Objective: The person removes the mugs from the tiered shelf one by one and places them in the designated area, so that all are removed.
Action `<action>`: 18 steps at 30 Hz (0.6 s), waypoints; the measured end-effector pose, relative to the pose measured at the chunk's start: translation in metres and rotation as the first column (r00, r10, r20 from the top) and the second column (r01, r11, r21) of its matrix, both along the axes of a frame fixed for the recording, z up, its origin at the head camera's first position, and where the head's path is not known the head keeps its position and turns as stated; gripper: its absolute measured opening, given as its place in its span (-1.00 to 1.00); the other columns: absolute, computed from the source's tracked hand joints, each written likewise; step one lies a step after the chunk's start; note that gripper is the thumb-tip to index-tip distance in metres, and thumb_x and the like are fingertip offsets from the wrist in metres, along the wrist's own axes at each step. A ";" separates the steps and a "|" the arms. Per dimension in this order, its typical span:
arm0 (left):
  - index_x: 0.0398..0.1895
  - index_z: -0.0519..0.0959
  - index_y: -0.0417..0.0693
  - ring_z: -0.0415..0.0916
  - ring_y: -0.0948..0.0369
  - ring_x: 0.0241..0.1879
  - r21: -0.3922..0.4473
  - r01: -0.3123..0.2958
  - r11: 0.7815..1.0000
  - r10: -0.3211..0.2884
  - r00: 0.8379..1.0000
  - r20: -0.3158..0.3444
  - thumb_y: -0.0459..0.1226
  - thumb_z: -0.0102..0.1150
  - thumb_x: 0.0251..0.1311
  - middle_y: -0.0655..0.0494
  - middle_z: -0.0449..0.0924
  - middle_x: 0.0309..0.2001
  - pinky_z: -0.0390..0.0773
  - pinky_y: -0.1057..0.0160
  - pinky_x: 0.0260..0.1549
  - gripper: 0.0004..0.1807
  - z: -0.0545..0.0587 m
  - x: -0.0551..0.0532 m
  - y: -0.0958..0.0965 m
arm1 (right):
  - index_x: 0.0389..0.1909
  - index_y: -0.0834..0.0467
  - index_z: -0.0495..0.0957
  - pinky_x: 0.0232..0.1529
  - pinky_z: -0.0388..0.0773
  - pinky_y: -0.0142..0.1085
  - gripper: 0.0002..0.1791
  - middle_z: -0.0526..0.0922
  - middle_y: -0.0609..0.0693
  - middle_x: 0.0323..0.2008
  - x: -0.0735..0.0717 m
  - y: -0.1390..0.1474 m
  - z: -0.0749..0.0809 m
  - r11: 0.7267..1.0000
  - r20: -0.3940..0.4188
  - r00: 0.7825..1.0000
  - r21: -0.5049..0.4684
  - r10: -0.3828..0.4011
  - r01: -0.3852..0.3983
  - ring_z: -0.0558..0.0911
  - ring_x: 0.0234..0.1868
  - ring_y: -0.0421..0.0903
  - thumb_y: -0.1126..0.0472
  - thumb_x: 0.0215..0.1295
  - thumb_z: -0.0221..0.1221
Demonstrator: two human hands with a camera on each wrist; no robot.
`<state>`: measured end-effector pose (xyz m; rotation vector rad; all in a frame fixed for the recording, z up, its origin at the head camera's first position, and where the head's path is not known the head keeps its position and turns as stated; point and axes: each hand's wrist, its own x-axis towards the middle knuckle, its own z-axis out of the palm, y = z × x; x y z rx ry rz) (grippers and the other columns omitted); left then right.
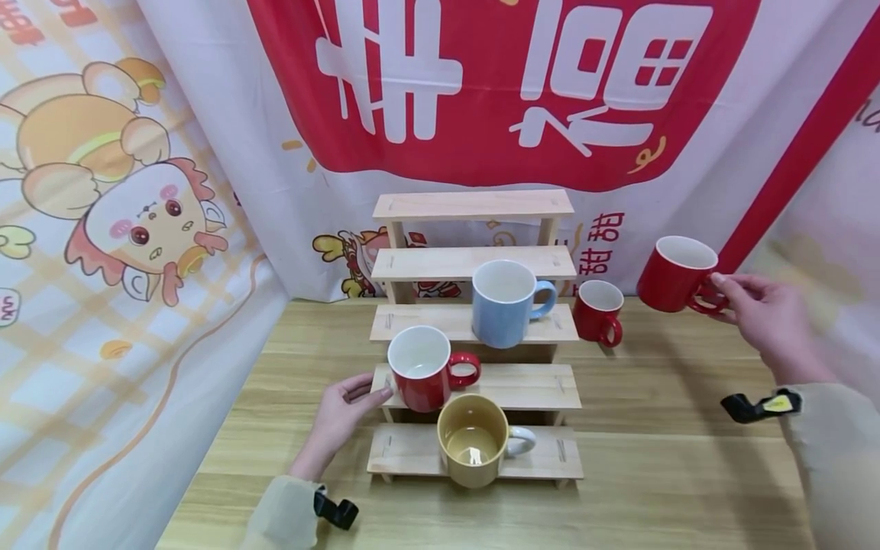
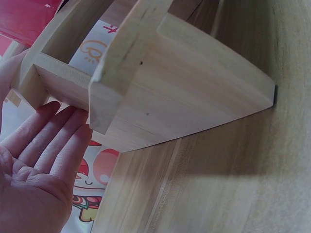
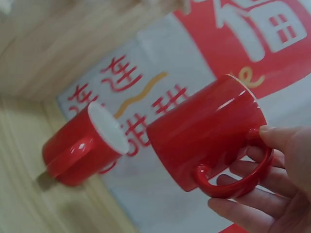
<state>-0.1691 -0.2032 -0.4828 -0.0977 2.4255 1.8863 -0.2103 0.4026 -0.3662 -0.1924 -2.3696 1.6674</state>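
Observation:
My right hand [image 1: 773, 317] grips a red mug [image 1: 675, 275] with a white inside by its handle, holding it raised at the right. In the right wrist view, thumb and fingers close round the handle. Another red mug [image 1: 598, 312] stands upright beside a stepped wooden stand [image 1: 474, 205]. My left hand [image 1: 347, 412] holds the left end of one step, thumb above and fingertips against the wood [image 2: 73, 80] below. A red mug [image 1: 421, 386] rests on that step near the thumb. On other steps stand a light blue mug [image 1: 502, 309] and a yellow mug [image 1: 473, 443] with a white handle.
The stand sits on a wood-grain table [image 1: 660, 473], its two highest steps holding no mugs. A printed red and white cloth [image 1: 488, 92] hangs behind it. Patterned cloth [image 1: 89, 321] covers the left side, and more cloth [image 1: 825, 214] hangs at the right.

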 end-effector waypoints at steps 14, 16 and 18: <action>0.18 0.61 -0.21 0.59 0.00 0.12 -0.002 -0.024 1.000 0.024 1.000 -0.005 -0.02 0.56 0.07 -0.13 0.66 0.10 0.62 0.19 0.05 -0.32 0.001 0.000 0.000 | 0.18 0.50 0.48 -0.42 0.65 -0.51 -0.40 0.62 -0.52 -0.47 -0.037 -0.004 -0.063 0.990 -0.019 0.991 0.048 -0.133 0.133 0.67 -0.40 -0.46 -0.01 0.53 0.13; 0.18 0.61 -0.21 0.60 0.00 0.12 0.003 -0.026 1.000 0.026 1.000 -0.003 -0.03 0.56 0.07 -0.13 0.66 0.10 0.63 0.19 0.05 -0.33 0.001 0.000 0.001 | 0.17 0.50 0.49 -0.43 0.64 -0.52 -0.40 0.58 -0.56 -0.50 -0.041 -0.005 -0.073 0.986 -0.020 0.988 0.069 -0.154 0.155 0.64 -0.42 -0.50 -0.02 0.53 0.12; 0.18 0.61 -0.21 0.60 0.00 0.12 0.005 -0.026 1.000 0.026 1.000 0.000 -0.03 0.56 0.07 -0.12 0.66 0.10 0.62 0.20 0.05 -0.33 0.001 0.000 0.001 | 0.16 0.51 0.51 -0.43 0.64 -0.52 -0.40 0.54 -0.60 -0.51 -0.044 -0.005 -0.083 0.983 -0.019 0.986 0.077 -0.169 0.170 0.62 -0.42 -0.53 -0.01 0.53 0.12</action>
